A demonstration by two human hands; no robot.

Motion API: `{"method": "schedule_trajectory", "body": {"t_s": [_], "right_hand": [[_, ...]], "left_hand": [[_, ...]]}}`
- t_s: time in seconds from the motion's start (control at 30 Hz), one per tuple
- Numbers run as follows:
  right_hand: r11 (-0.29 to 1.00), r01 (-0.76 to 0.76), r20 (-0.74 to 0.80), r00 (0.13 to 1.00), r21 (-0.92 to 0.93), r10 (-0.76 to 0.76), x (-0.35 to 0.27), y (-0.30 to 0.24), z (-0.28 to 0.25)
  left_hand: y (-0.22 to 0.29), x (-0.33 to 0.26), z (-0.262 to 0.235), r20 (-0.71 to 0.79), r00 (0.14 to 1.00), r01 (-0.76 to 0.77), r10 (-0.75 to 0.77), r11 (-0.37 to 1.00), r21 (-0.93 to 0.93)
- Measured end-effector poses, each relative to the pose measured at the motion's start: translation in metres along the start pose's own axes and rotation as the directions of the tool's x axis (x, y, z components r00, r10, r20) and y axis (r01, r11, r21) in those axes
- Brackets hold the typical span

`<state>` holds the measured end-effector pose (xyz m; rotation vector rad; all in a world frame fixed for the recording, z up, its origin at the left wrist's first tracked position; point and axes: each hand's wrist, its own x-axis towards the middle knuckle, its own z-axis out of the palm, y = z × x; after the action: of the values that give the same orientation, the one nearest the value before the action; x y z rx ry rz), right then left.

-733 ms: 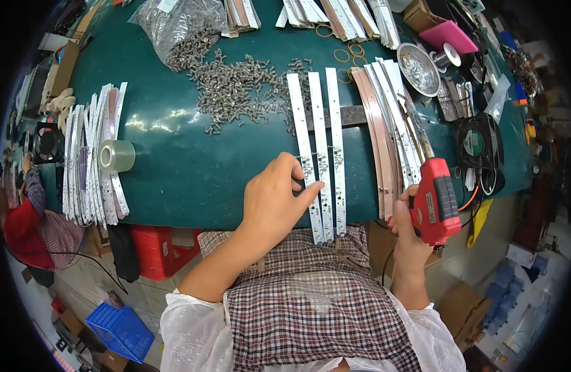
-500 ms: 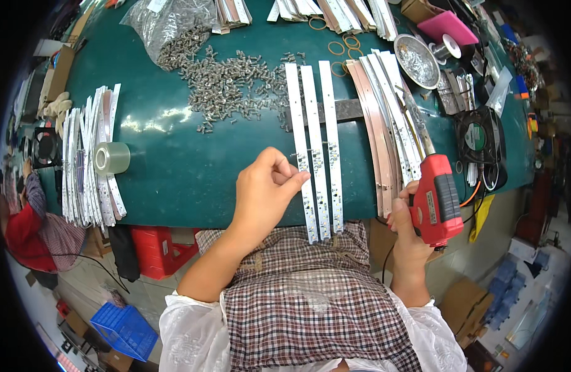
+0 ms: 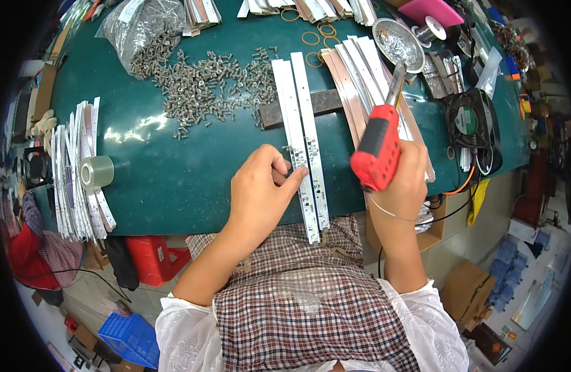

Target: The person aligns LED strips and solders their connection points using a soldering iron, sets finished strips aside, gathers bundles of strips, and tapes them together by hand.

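Note:
My left hand (image 3: 261, 189) pinches the edge of a white LED circuit strip (image 3: 305, 198), thumb on top, fingers curled. Close beside it lies another LED strip (image 3: 314, 149). The strips rest across a dark flat bar (image 3: 327, 100) and reach over the table's near edge. In my right hand (image 3: 403, 186) is a red and black soldering gun (image 3: 380, 146), its fingers wrapped round the body. The gun's metal barrel points away from me, its end at the near rim of a round metal dish (image 3: 385, 31) of silvery bits.
Small metal screw-like parts (image 3: 205, 87) are heaped left of the strips, beside a plastic bag (image 3: 140, 28). More strips (image 3: 347, 68) lie stacked under the gun. A tape roll (image 3: 96, 172), a strip bundle (image 3: 75, 173), a solder spool (image 3: 429, 31) and a fan (image 3: 468, 118) surround the work.
My right hand has swung the gun left and turned it, bringing its barrel up to the dish. The spaced strips now lie closer together. My left hand keeps its pinch.

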<state>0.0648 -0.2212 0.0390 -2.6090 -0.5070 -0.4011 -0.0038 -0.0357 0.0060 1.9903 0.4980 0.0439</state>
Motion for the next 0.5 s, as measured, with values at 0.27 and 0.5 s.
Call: {"method": "schedule_trajectory", "body": {"t_s": [0.27,0.5], "right_hand": [[0.991,-0.106,0.055,0.992,-0.084,0.11,0.011,-0.003,0.012],[0.994,-0.096,0.014,0.995,-0.052,0.097,0.012,-0.002,0.01]], "left_hand": [[-0.005,0.002,0.007,0.05,0.996,0.083,-0.074,0.972,-0.218],[0.002,0.008,0.014,0.137,0.985,0.15,-0.107,0.92,-0.363]]}}
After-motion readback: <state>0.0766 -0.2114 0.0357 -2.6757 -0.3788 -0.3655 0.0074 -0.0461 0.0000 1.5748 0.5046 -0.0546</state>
